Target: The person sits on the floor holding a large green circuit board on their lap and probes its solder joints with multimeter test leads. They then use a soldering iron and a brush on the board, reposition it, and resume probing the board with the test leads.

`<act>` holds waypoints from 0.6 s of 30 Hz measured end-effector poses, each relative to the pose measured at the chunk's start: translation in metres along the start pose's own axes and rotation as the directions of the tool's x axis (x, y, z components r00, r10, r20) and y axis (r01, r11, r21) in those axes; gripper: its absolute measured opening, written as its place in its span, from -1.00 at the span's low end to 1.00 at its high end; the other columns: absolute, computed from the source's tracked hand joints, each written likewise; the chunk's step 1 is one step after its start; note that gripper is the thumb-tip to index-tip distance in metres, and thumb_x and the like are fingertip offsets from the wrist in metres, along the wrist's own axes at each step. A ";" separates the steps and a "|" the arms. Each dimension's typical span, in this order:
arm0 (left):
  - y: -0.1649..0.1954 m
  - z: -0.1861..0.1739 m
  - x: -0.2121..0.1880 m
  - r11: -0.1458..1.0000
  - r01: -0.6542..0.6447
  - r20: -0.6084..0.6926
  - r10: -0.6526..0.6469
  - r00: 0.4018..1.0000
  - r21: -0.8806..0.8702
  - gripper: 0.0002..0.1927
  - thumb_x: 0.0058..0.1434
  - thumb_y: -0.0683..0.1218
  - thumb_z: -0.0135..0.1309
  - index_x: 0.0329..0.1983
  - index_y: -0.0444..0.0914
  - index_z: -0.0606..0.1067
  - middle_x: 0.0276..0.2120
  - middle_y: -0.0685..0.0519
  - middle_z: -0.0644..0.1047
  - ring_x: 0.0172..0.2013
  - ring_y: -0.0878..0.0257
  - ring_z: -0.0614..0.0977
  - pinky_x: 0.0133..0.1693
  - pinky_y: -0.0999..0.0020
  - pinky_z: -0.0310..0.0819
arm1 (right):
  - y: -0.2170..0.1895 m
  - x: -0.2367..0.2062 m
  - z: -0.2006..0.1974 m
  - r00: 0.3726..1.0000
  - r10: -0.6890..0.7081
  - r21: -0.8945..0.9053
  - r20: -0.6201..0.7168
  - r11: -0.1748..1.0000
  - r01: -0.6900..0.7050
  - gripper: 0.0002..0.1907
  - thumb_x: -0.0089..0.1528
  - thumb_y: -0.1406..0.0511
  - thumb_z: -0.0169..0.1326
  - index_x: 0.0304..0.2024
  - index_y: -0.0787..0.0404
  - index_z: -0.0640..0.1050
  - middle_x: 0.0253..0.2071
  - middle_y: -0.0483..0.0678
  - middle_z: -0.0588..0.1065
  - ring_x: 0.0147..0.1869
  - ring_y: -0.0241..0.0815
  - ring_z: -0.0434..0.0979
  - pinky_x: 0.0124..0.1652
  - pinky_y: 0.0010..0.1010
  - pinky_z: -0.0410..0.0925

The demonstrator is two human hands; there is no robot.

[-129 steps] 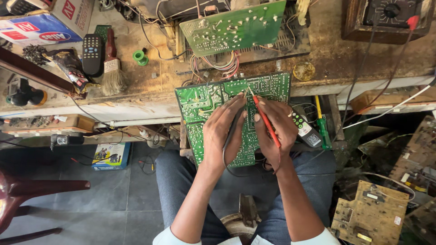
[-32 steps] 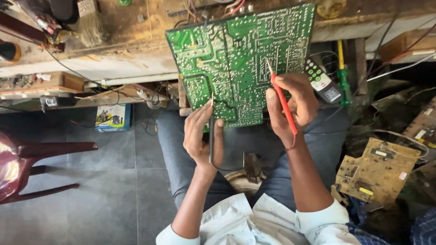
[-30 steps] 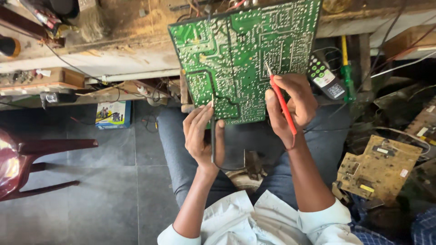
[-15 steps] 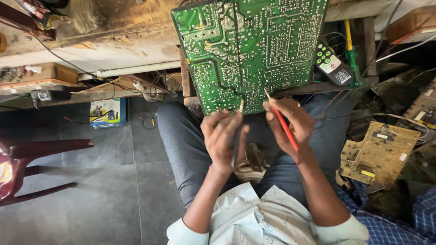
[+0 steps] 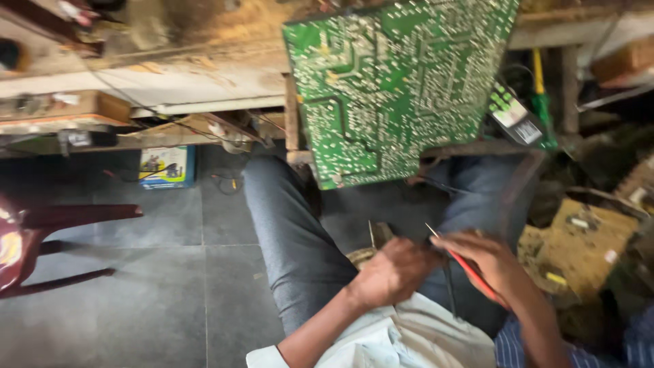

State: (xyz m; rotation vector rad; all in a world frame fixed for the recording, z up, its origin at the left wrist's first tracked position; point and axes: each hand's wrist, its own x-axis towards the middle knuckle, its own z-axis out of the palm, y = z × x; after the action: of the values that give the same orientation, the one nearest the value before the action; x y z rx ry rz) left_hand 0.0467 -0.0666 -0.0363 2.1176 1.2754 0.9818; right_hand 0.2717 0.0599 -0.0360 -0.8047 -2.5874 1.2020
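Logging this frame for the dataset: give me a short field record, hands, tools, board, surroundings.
left hand: closed, over lap, contents hidden
right hand: holds red probe, metal tip up-left
circuit board: green, solder side up, leaning at bench edge, untouched
meter: right of board
second board: tan, lower right
chair: dark red, left
image: blurred

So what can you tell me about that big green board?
The green circuit board is a large flat panel, solder side facing the camera, covered in pale traces and silvery solder dots. It hangs tilted off the workbench edge, above the person's lap. Its top is cut off by the frame. Neither hand touches it; what holds it up is unclear.
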 end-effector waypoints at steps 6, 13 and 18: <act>-0.020 -0.042 0.001 0.992 -0.088 -0.225 0.105 0.969 0.086 -0.56 0.14 -0.25 0.19 0.14 -0.24 0.55 0.15 0.01 0.58 0.04 0.11 0.62 0.07 0.19 0.51 | 0.033 -0.047 0.008 0.962 0.181 -0.091 0.203 0.982 -0.166 -0.26 0.05 0.47 0.18 0.27 -0.13 0.51 0.14 -0.11 0.55 0.15 -0.04 0.56 0.05 -0.29 0.41; -0.074 -0.195 0.039 0.884 0.316 -0.811 0.112 0.574 0.346 -0.78 0.25 -0.32 0.24 -0.08 -0.26 0.53 -0.25 0.01 0.59 -0.30 0.17 0.62 -0.22 0.29 0.49 | 0.055 -0.044 0.004 0.898 0.232 -0.224 0.373 0.962 -0.156 -0.17 0.02 0.51 0.10 0.35 -0.12 0.48 0.35 -0.14 0.46 0.31 0.03 0.42 0.14 -0.17 0.31; -0.095 -0.274 0.049 0.919 0.312 -0.839 0.036 0.543 0.241 -0.76 0.43 -0.33 0.15 0.12 -0.32 0.52 -0.03 -0.03 0.62 -0.10 0.25 0.64 -0.09 0.36 0.54 | 0.031 -0.026 -0.029 0.934 0.315 -0.218 0.170 0.936 -0.276 -0.42 0.18 0.37 0.13 0.25 -0.16 0.53 0.13 -0.18 0.58 0.09 -0.14 0.62 0.06 -0.31 0.43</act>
State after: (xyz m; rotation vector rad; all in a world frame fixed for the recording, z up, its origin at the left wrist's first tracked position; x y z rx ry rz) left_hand -0.2027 0.0295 0.0858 1.7194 2.1955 1.9433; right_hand 0.3174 0.0814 -0.0384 -1.2103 -2.8576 1.1769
